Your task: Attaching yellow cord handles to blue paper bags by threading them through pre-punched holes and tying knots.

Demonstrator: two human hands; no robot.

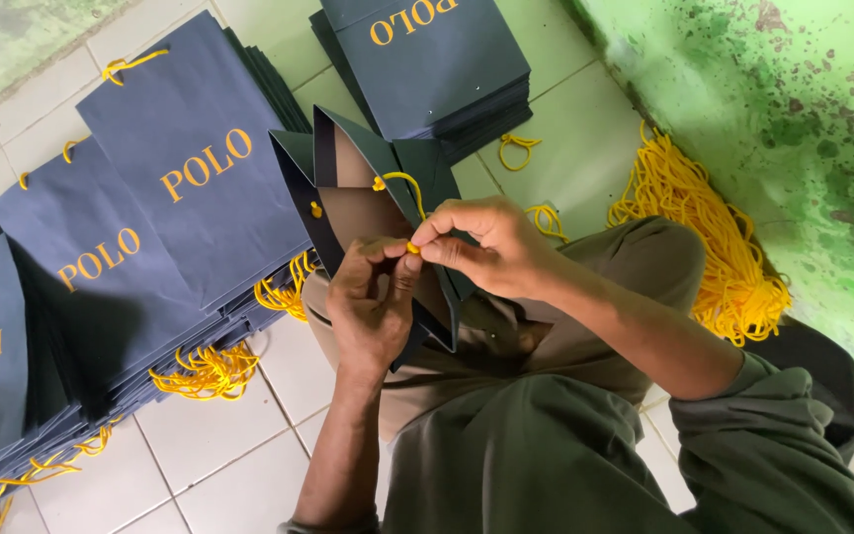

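So the open dark navy paper bag sits right in the middle of the view, held up over the person's lap, mouth spread so you can see the brownish inside. One yellow cord handle is already looped on the far wall of it, with a knot showing at about 10 o'clock from the hands. The right hand has its thumb and forefinger pinched together on the loose yellow cord end, and the left hand is clamped on the bag's near edge, fingertips closed up against that same cord tip. Looks to me like the second end is just being fed or knotted, so this bag is maybe half strung; I can't tell if the near wall has its handle yet.

Plenty looks done already: a fanned-out row of flat navy bags with gold lettering runs from 9 to 11 o'clock, yellow handles poking out underneath. Another neat stack of the same bags sits at 12 o'clock. I can't tell whether that stack is strung yet. The heap of loose yellow cords at 3 o'clock, by the stained green wall, is still big, so lots left I'd guess.

Nothing really blocks the hands, though the pale tiled floor is crowded and the person's olive trousers fill the bottom
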